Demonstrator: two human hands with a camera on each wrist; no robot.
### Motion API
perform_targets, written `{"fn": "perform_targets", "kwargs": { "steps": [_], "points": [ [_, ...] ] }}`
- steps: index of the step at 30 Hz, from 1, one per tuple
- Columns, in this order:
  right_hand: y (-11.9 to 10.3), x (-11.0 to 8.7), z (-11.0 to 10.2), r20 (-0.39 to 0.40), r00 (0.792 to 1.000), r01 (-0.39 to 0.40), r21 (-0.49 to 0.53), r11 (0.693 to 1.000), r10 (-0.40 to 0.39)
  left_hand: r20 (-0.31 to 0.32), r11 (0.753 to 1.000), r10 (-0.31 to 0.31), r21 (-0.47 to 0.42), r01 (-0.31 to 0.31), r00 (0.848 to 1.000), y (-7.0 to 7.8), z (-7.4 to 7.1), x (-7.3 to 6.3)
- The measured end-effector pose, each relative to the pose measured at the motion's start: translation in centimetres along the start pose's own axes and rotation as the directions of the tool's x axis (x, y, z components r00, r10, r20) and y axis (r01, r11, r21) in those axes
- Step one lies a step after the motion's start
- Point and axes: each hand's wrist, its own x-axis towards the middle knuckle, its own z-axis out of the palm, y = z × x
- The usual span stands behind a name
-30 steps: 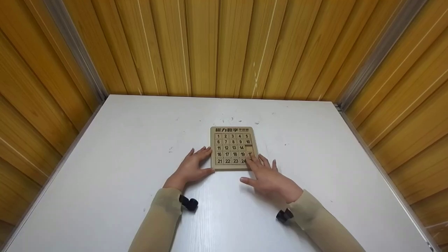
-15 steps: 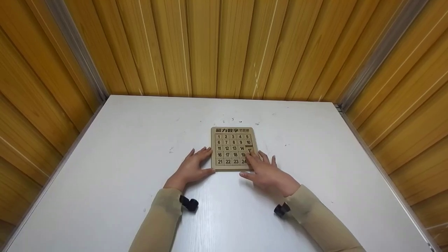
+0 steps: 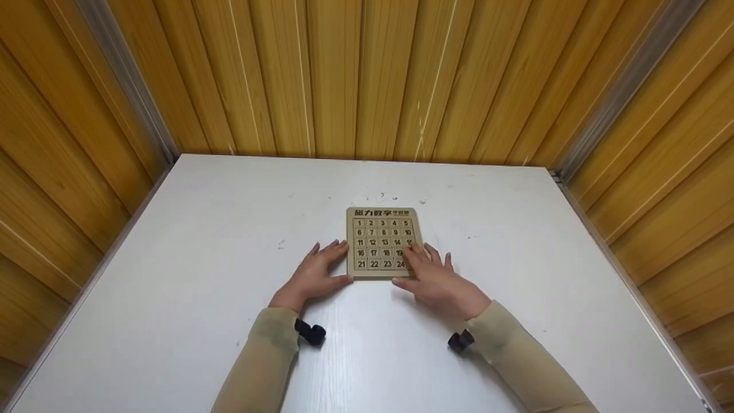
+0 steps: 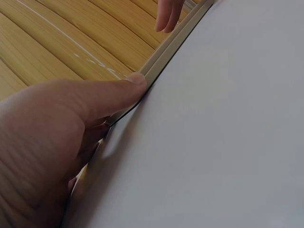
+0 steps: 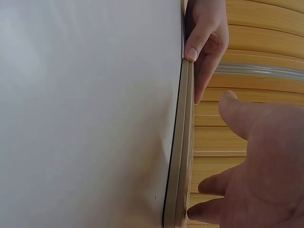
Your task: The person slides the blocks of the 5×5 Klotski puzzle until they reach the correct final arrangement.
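Note:
A flat beige sliding number puzzle (image 3: 373, 248) lies on the white table, with numbered tiles in rows and dark characters along its top. Beside its left edge rests my left hand (image 3: 312, 276), extended fingertips against that side and the thumb touching the near left corner. In the left wrist view, the thumb (image 4: 111, 95) presses the puzzle's near edge. My right hand (image 3: 442, 284) reaches over the lower right, with straight fingertips on the tiles near 15 and 19. It covers the tiles at the bottom right. Its thumb (image 5: 237, 111) stands apart from the frame in the right wrist view.
The white table (image 3: 258, 201) surrounds the puzzle, with small dark marks behind it. Yellow wood-patterned panels (image 3: 332, 80) rise at the back and both sides. A small black camera (image 3: 310, 332) sits at the left wrist, another (image 3: 460, 342) at the right.
Tile 15 has slid up in the right column under my right fingertips, filling the gap below tile 10. My right hand shifted slightly up and left; the left hand stayed in place.

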Motion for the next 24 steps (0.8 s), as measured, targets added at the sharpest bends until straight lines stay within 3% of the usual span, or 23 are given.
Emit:
{"fn": "perform_targets", "kwargs": {
  "steps": [12, 24],
  "points": [
    [-1.1, -4.1, 0.8, 0.051, 0.999, 0.021, -0.082, 0.996, -0.017, 0.003, 1.000, 0.024, 0.009, -0.024, 1.000, 0.1, -0.3, 0.0],
    [-0.9, -3.3, 1.0, 0.057, 0.998, 0.009, -0.101, 0.995, -0.003, -0.001, 1.000, -0.011, 0.027, 0.011, 1.000, 0.3, -0.1, 0.0]
  ]
}}
